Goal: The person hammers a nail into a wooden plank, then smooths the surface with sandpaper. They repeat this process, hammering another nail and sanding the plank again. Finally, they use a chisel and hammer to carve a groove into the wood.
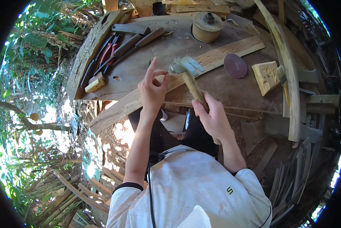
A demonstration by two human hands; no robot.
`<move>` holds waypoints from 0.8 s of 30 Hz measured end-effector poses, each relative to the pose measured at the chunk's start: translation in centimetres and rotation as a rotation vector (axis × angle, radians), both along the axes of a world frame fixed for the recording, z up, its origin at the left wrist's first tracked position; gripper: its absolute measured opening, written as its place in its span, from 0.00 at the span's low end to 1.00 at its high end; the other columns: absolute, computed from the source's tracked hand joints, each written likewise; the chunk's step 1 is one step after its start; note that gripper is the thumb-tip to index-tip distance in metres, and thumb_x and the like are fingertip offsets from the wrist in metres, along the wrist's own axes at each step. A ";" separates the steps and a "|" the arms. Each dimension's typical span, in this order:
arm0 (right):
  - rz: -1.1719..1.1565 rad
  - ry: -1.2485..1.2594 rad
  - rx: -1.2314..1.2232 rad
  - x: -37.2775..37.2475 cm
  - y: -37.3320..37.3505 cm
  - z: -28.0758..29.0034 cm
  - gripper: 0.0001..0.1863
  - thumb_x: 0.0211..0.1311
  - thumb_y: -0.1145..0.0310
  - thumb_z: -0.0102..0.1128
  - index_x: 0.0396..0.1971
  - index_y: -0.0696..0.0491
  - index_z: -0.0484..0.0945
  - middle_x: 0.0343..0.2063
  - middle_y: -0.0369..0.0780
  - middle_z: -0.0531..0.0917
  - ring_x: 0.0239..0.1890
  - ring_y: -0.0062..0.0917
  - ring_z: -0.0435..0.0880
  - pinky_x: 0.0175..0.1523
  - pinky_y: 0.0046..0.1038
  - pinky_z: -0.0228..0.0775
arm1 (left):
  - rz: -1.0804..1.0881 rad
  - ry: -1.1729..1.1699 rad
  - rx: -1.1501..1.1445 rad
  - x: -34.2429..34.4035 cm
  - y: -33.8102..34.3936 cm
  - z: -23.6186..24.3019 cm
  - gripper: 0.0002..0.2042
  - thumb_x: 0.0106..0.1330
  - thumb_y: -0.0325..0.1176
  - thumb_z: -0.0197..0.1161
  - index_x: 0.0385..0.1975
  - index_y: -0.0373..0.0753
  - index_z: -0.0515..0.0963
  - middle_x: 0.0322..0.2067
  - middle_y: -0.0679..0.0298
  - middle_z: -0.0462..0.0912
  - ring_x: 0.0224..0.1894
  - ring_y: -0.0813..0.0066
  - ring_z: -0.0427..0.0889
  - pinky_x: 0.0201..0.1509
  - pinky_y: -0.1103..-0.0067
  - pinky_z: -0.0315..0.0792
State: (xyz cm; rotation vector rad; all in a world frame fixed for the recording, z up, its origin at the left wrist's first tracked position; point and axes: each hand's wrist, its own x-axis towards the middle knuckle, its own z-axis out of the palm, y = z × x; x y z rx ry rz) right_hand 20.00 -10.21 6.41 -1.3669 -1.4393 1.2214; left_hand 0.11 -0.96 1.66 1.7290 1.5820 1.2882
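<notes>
My right hand (213,117) grips the wooden handle of a hammer (186,69), whose metal head is raised and blurred above a long wooden plank (216,56). The plank lies slanted across the round wooden workbench (231,89) and juts off its near left edge. My left hand (152,91) rests on the plank just left of the hammer head, thumb and fingers pinched together with the forefinger pointing up; whatever they pinch is too small to see.
Pliers with red handles (109,53), chisels (138,41) and other tools lie at the bench's left. A round yellow block (206,27), a dark sanding disc (235,65) and a carved wood block (266,77) sit farther back and right. Wood scraps (292,167) cover the ground.
</notes>
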 end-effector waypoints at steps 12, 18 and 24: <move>0.024 -0.161 0.046 -1.2 1.0 1.5 0.18 0.77 0.64 0.57 0.57 0.61 0.74 0.26 0.51 0.82 0.29 0.45 0.86 0.36 0.38 0.73 | 0.018 0.044 0.000 -0.3 -0.1 -0.1 0.39 0.59 0.27 0.73 0.73 0.38 0.67 0.32 0.68 0.92 0.17 0.85 0.78 0.25 0.83 0.72; 0.062 -0.199 0.054 -1.3 1.0 1.4 0.18 0.77 0.65 0.58 0.57 0.60 0.74 0.28 0.52 0.84 0.32 0.51 0.85 0.37 0.40 0.74 | -0.008 0.043 -0.034 -0.4 -0.3 0.2 0.39 0.61 0.26 0.72 0.74 0.37 0.64 0.35 0.65 0.92 0.17 0.78 0.79 0.25 0.77 0.73; 0.019 -0.148 0.207 -1.9 0.5 0.1 0.19 0.77 0.64 0.58 0.58 0.60 0.74 0.32 0.54 0.85 0.36 0.52 0.86 0.40 0.43 0.75 | -0.010 0.038 -0.037 -0.5 -0.2 0.0 0.39 0.60 0.25 0.72 0.74 0.37 0.64 0.35 0.63 0.92 0.17 0.77 0.79 0.26 0.77 0.73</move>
